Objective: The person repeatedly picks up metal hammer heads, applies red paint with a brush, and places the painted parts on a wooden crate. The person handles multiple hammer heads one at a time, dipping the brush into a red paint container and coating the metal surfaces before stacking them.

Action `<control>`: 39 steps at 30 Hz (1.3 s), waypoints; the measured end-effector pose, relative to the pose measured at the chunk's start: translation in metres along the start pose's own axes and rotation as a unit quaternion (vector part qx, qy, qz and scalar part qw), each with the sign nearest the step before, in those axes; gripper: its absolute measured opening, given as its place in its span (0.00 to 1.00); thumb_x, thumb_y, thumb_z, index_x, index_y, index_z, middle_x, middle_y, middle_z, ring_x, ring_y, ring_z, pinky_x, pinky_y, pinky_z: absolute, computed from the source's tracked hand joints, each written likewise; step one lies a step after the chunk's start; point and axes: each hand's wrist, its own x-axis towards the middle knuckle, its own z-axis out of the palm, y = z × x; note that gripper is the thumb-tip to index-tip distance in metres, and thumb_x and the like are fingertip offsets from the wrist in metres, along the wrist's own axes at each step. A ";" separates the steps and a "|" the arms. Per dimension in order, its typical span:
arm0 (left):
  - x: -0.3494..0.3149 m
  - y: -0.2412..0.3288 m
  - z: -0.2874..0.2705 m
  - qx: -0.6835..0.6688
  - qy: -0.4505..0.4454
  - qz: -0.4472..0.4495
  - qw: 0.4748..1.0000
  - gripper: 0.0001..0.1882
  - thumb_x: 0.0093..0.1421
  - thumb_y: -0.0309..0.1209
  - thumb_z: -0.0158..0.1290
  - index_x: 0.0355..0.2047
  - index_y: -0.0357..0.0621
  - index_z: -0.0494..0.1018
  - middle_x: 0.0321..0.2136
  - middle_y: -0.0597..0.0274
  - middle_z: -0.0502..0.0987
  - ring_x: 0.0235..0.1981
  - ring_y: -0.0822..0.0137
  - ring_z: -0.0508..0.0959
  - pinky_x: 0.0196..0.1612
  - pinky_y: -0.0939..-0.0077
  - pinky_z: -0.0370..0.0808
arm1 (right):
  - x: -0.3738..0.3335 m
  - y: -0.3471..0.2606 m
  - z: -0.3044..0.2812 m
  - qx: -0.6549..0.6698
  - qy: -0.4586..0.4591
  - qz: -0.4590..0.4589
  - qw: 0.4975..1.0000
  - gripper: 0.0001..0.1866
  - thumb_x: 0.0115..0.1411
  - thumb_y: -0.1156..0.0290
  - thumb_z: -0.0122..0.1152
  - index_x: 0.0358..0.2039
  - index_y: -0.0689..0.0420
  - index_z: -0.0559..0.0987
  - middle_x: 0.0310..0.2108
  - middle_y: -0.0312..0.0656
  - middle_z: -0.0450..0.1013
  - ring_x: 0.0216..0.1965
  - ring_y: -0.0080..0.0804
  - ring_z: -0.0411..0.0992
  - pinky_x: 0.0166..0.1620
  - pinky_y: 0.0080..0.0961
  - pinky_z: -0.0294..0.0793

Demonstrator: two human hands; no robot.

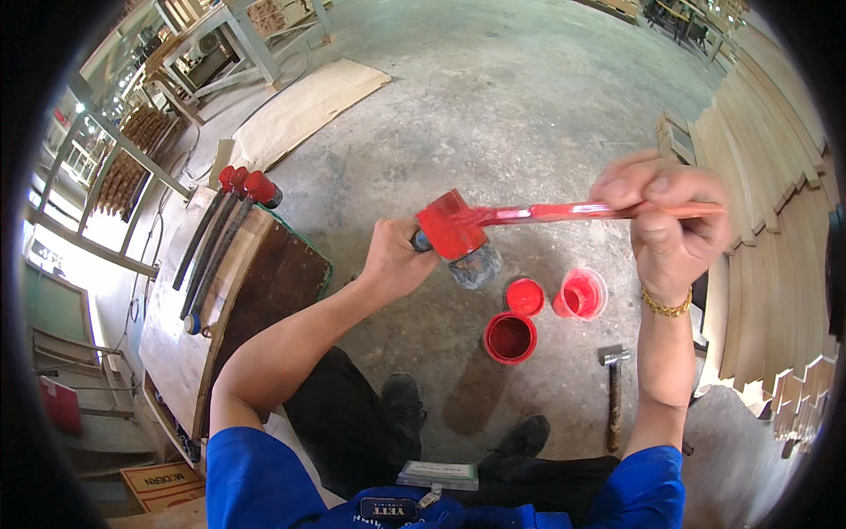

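Note:
My left hand is closed on a mallet, lifted above the floor in front of me. Its blocky head is coated red, with a round, dark grey end below. Between the fingers of my right hand is a long, slender paintbrush, smeared red and held nearly level. The brush's left end meets the right side of the mallet head. Below stand an open can of red paint, a small round red lid or dish, and a clear plastic cup with red paint inside.
Several red-headed mallets lie on a wooden bench at my left. A hammer rests on the concrete floor near my right forearm. Stacked wooden boards line the right side. A flat pale sheet lies farther ahead.

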 end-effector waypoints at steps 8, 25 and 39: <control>-0.002 -0.001 0.000 0.015 -0.025 -0.026 0.999 0.08 0.46 0.27 0.57 0.22 0.33 0.73 0.11 0.51 0.64 0.17 0.78 0.59 0.21 0.71 0.66 | -0.003 0.000 -0.009 0.005 -0.023 0.029 0.999 0.09 0.53 0.80 0.60 0.34 0.64 0.70 0.28 0.52 0.73 0.29 0.34 0.74 0.32 0.28 0.76; -0.001 -0.003 -0.001 0.034 -0.032 -0.009 0.999 0.07 0.45 0.26 0.57 0.21 0.34 0.73 0.12 0.49 0.66 0.19 0.80 0.59 0.22 0.72 0.67 | -0.002 -0.003 -0.005 -0.039 -0.007 0.049 0.998 0.07 0.55 0.79 0.57 0.34 0.63 0.70 0.25 0.50 0.73 0.27 0.33 0.73 0.29 0.25 0.74; 0.000 -0.001 0.000 0.029 -0.032 -0.008 0.999 0.08 0.45 0.27 0.57 0.20 0.33 0.72 0.12 0.48 0.64 0.18 0.79 0.59 0.21 0.71 0.67 | 0.000 -0.006 -0.002 -0.065 -0.018 0.038 0.997 0.07 0.54 0.81 0.58 0.33 0.64 0.70 0.25 0.48 0.72 0.27 0.33 0.73 0.29 0.25 0.73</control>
